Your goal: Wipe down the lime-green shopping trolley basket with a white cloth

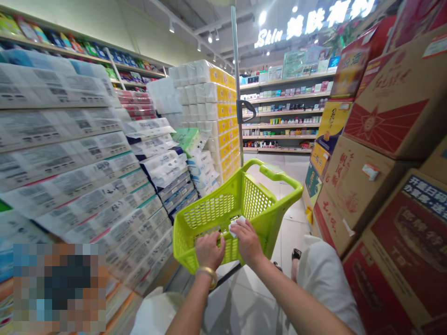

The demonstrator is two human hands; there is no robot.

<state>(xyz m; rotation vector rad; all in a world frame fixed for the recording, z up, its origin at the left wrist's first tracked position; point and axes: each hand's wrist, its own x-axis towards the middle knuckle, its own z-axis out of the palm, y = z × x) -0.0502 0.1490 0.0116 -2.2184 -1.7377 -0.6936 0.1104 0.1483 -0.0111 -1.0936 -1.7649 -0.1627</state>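
A lime-green plastic shopping basket (209, 211) with perforated walls stands before me on the tiled floor, its wide handle (275, 174) at the far right. My left hand (209, 249), with a gold bangle (208, 274) at the wrist, is curled over the near rim. Just right of it, my right hand (248, 239) pinches a crumpled white tissue (237, 225) at the same rim. The tissue seems to touch the rim, though the fingers partly cover it. Most of the basket's floor is hidden by its near wall and my hands.
Packs of tissue paper (70, 130) are stacked on the left, with taller white and yellow packs (223, 116) behind. Cardboard cartons (387, 111) line the right. Beyond a grey pole (235, 70) stand product shelves (286, 95). A pixelated patch covers the lower left.
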